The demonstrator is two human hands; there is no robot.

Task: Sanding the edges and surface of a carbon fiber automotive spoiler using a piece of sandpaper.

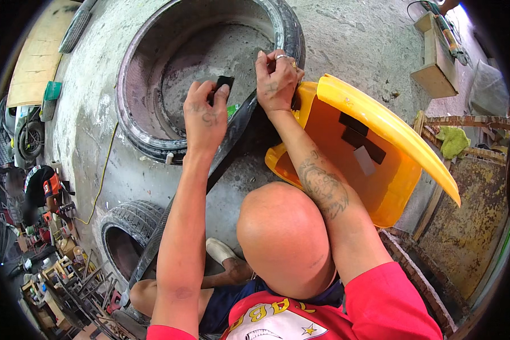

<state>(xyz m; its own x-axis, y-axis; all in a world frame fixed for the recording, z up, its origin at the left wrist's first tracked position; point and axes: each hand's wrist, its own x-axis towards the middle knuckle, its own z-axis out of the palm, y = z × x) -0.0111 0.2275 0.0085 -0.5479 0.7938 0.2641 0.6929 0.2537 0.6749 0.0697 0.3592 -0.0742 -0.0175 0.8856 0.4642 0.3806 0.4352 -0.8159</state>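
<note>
My left hand (206, 110) pinches a small black piece (224, 85), possibly sandpaper, over the opening of a large tire (123, 80). My right hand (276, 80), with rings on it, has its fingers curled at the upper end of a long, dark, glossy strip-like part (238, 123); whether they grip it is hidden. That part slants from the tire's rim down past my left forearm. Beside my right forearm, a cut yellow plastic container (399, 191) holds orange-brown liquid, with dark rectangular pieces (372, 146) and a grey one (365, 160) in it. A small green item (233, 110) shows behind the dark part.
A second tire (131, 229) lies at lower left. A yellow cord (106, 161) crosses the floor. A wooden box (437, 63) with a power tool (452, 42) stands at upper right. A green cloth (453, 141) hangs on a frame. Another person (42, 187) bends at far left near clutter.
</note>
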